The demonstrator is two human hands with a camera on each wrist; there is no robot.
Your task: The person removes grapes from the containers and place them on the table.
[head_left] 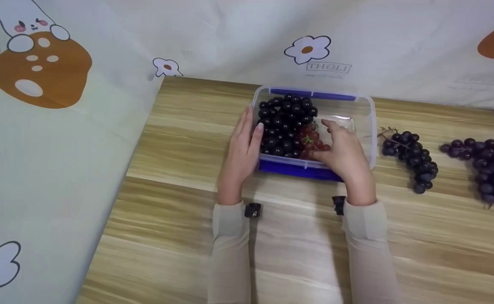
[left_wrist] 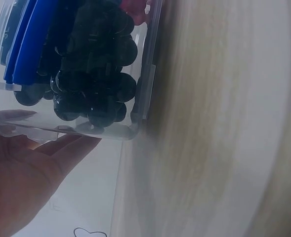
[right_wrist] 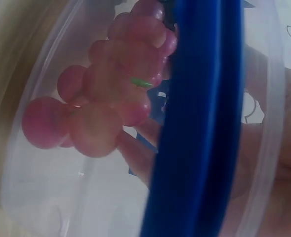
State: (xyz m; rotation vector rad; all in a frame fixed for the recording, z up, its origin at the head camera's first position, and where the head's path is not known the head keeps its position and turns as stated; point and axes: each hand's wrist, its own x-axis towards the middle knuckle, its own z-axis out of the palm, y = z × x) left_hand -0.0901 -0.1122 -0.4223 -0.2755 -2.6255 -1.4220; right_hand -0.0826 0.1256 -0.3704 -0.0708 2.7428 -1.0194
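Note:
A clear plastic container (head_left: 372, 126) with blue side latches stands on the table. Black grapes (head_left: 278, 126) fill its left part, and a smaller bunch of red grapes (head_left: 310, 141) lies beside them. My left hand (head_left: 242, 152) rests with straight fingers along the container's left wall, its thumb near the rim. Over the right part, my right hand (head_left: 346, 152) reaches inside, thumb and fingers spread apart beside the red grapes. In the right wrist view, fingertips (right_wrist: 135, 153) are close to the lower red grapes; whether they touch is unclear.
Right of the container lies a curved bunch of dark grapes (head_left: 415, 158) with bare stems. Farther right is a larger dark bunch (head_left: 493, 169). A printed white cloth (head_left: 238, 46) hangs behind the wooden table (head_left: 179, 169) and along its left side.

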